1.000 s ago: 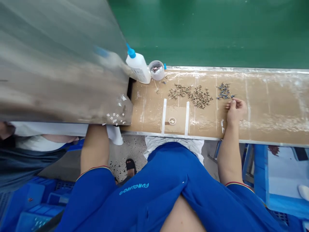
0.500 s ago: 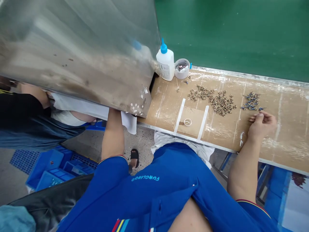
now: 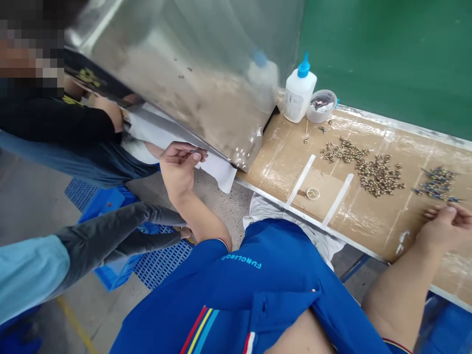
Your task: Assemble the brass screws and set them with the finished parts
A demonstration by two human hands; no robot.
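While the left hand (image 3: 179, 167) pinches, right hand (image 3: 444, 228) by small blue parts (image 3: 437, 184)

Long tan cardboard-topped table (image 3: 275, 162) with a metal edge. Along it, a white plastic glue bottle (image 3: 300, 93) with a blue nozzle, a round clear plastic tub (image 3: 319, 105), and loose brass-coloured metal pieces (image 3: 376, 174). Farther along, small blue-and-metal parts (image 3: 437, 184).

The steel panel (image 3: 191, 83) shines but looks smeared (brownish streaks near its edge); the squeeze bottle (image 3: 297, 101) is smooth white plastic; the tan board (image 3: 275, 157) is matt and scuffed, its fittings (image 3: 379, 178) glossy brass-coloured metal.
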